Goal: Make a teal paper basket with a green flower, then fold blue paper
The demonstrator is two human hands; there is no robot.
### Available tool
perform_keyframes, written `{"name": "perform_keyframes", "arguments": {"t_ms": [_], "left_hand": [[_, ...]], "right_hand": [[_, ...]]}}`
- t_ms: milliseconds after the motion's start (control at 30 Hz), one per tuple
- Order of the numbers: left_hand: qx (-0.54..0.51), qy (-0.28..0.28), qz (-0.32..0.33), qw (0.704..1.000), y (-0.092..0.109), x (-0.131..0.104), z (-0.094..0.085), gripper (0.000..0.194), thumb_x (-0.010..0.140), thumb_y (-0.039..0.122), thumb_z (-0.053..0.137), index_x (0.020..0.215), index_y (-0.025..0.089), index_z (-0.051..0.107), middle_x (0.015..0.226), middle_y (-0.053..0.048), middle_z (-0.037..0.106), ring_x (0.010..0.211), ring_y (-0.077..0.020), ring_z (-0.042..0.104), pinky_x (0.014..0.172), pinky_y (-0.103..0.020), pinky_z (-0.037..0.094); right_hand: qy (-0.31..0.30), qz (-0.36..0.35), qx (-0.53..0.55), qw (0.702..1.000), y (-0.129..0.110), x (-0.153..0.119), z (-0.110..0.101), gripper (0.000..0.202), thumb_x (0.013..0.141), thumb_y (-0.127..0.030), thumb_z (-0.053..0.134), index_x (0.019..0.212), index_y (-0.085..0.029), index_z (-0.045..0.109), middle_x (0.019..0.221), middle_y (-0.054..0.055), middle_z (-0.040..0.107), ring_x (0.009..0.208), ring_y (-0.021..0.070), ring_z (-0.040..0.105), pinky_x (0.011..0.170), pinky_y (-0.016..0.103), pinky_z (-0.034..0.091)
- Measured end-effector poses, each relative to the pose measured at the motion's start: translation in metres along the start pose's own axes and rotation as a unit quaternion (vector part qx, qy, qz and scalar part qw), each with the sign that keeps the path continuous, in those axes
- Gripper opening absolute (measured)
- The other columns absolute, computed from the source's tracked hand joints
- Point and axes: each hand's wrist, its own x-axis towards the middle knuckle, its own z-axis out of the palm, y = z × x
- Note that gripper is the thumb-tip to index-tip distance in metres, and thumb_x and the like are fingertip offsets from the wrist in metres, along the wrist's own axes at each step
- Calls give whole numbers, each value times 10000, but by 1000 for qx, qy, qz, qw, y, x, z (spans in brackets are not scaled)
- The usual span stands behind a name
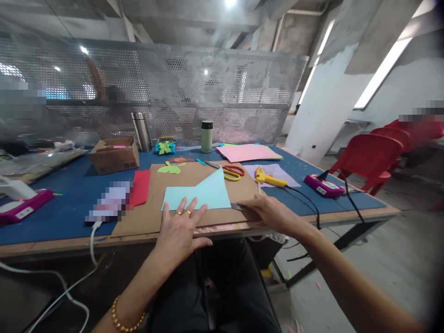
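Note:
A light blue sheet of paper (208, 196), cut at a slant along its top, lies on a flat piece of brown cardboard (138, 219). My left hand (180, 226) rests on the paper's lower edge with fingers spread, two rings on them. Beside the paper's lower right corner, my right hand (268, 210) is closed around a thin grey metal strip (239, 207); whether it is a ruler or a blade I cannot tell. Behind the paper lie scissors (234, 172) with red and yellow handles. A green paper cutout (171, 168) sits at the cardboard's far side.
A yellow glue gun (270, 178) lies on lilac paper (291, 174), its cord running past a purple power strip (324, 186). Pink sheets (248, 151), a green bottle (207, 137), a steel flask (141, 132) and a cardboard box (114, 157) stand farther back. A phone (111, 201) lies left.

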Motion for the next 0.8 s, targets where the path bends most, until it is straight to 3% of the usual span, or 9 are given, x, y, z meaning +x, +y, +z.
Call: {"name": "perform_keyframes", "arguments": {"t_ms": [167,367,600,800], "left_hand": [[3,-5,-1,1000,0,0,0,850,801,652,730,1534,323,452,1613,-97,425,1490,-405,371,1147,-786,247],[4,-7,-2,1000,-1,0,1,852,806,671,711,1539,331,441,1618,-90,418,1497,-402,358,1149,-790,234],[2,-13,-5,1000,0,0,-1,864,808,678,702,1548,328,425,1621,-94,409,1499,-398,356,1154,-785,232],[-5,-14,-7,1000,1,1,-2,852,816,679,694,1543,317,437,1623,-99,405,1501,-397,352,1158,-790,208]], "right_hand": [[-8,-2,33,999,4,-5,-2,557,892,-84,461,1326,-327,713,1121,73,765,1013,238,688,869,308,503],[-12,-31,27,999,-10,9,-5,531,906,-104,459,1328,-303,713,1140,79,775,994,237,687,833,296,494],[-6,-42,2,999,-15,13,-2,463,938,-144,459,1277,-271,747,990,101,764,811,195,653,735,257,465],[-9,-32,63,997,-12,10,0,398,991,-212,418,1237,-238,731,1127,87,764,1005,218,676,862,294,470]]}}
